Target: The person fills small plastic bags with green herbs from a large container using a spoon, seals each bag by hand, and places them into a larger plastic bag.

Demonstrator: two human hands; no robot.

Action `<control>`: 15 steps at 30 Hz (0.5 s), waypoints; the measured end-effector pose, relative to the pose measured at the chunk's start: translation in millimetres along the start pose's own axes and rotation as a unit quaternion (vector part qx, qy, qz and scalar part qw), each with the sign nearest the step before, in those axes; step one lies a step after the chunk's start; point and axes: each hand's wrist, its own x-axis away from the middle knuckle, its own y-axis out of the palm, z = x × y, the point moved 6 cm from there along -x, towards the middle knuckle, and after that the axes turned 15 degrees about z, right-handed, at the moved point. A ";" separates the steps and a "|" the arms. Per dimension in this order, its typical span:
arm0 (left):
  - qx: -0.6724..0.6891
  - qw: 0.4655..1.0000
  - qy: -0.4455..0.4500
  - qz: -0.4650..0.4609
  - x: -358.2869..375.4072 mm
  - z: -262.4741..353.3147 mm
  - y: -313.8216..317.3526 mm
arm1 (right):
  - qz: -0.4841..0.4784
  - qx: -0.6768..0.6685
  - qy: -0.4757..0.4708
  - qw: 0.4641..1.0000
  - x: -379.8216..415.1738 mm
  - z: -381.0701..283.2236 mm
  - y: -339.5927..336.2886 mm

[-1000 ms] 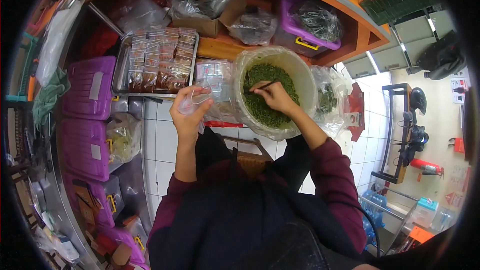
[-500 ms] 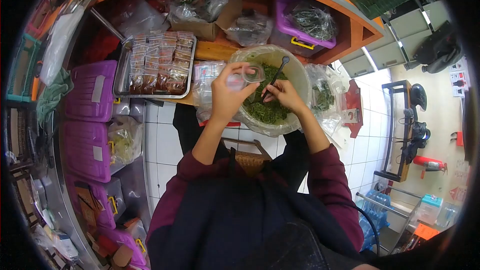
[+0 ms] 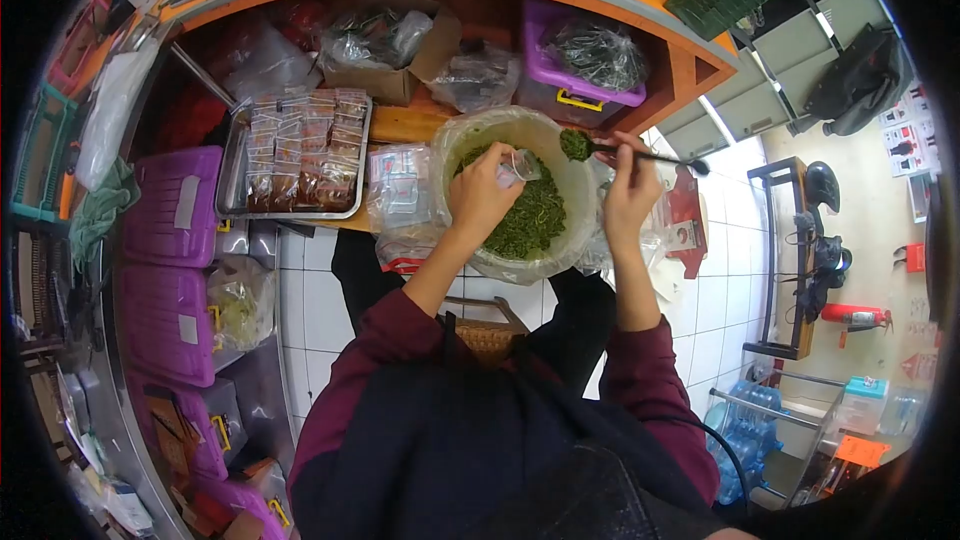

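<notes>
The right hand (image 3: 628, 192) pinches the handle of a spoon (image 3: 640, 153), whose bowl carries a heap of chopped green herbs just at the far rim of the bucket (image 3: 455, 145), at about one o'clock of it. The spoon is kept level, seemingly so the heap does not slide off. The left hand (image 3: 482, 198) grips a small clear bag (image 3: 517, 168) over the bucket, its mouth turned toward the spoon, so anything that falls would land back in the greens (image 3: 528, 220). At nine o'clock of the bucket lies a pile of empty bags (image 3: 400, 185), and beyond it a metal tray (image 3: 236, 155) of filled packets.
</notes>
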 end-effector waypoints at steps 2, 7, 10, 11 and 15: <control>0.023 1.000 0.004 -0.003 1.3 1.7 6.6 | -0.059 0.081 -0.116 0.988 19.1 -12.9 4.9; 0.067 0.997 -0.040 0.002 3.0 1.4 12.1 | -0.106 0.123 -0.278 0.947 39.7 -46.9 9.0; 0.108 0.993 -0.033 0.030 4.1 -3.0 13.1 | -0.076 0.113 -0.305 0.943 30.4 -38.0 -2.6; 0.125 0.991 -0.013 0.048 4.0 -3.2 12.7 | -0.085 0.118 -0.289 0.946 29.2 -31.8 -4.4; 0.143 0.987 0.001 0.069 3.1 1.5 8.5 | -0.221 0.159 -0.149 0.950 35.6 -7.9 7.1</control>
